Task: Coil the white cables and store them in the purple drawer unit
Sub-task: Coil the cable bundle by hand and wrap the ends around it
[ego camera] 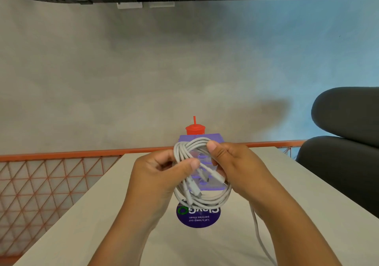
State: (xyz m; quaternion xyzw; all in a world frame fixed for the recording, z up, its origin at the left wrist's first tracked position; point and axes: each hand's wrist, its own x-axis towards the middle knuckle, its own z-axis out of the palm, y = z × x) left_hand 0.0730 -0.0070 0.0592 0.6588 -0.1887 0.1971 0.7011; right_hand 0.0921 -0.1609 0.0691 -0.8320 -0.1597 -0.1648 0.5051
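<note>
The coil of white cables [205, 201] hung upright between both hands, its ring facing the person. The left hand [160, 171] pinched the coil's left side with thumb and curled fingers [166, 159]; the right hand [233, 163] was clamped on its upper right edge. The purple drawer unit [200, 138] stood directly beyond the fingers, about equally near either hand. A loose tail [258, 237] trailed below the right fingers across the surface [102, 214], so the winding looked unfinished.

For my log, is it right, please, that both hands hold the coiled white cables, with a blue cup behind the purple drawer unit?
Not quite: the head view shows the cup behind the purple drawer unit is red. The left hand and right hand hold the white cables.
</note>
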